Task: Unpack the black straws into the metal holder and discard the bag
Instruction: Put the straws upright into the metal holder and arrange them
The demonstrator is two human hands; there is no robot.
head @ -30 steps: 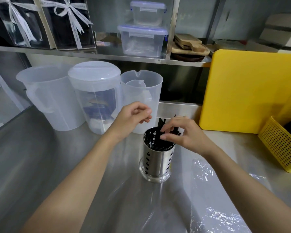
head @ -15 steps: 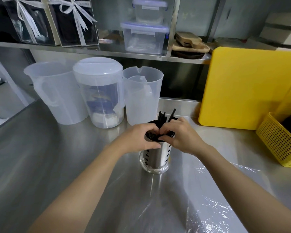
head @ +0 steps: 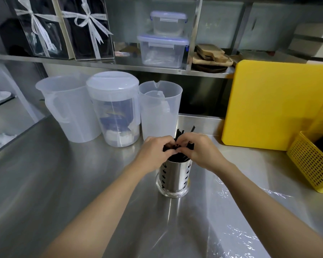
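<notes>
A perforated metal holder (head: 173,180) stands upright on the steel counter, full of black straws (head: 181,134) whose tips poke up behind my fingers. My left hand (head: 153,153) and my right hand (head: 199,150) meet over the holder's mouth, fingertips pressed together around the bundle of straws. Most of the straws are hidden by both hands. A clear plastic bag (head: 237,233) lies flat and crumpled on the counter under my right forearm.
Three translucent plastic jugs (head: 114,108) stand behind the holder to the left. A yellow cutting board (head: 274,103) leans at the back right, with a yellow basket (head: 311,164) beside it. A shelf above carries lidded boxes (head: 164,49) and ribboned gift boxes.
My left hand came down from above the jugs to join my right hand on the straws at the holder's mouth. Both hands now cup the bundle more tightly.
</notes>
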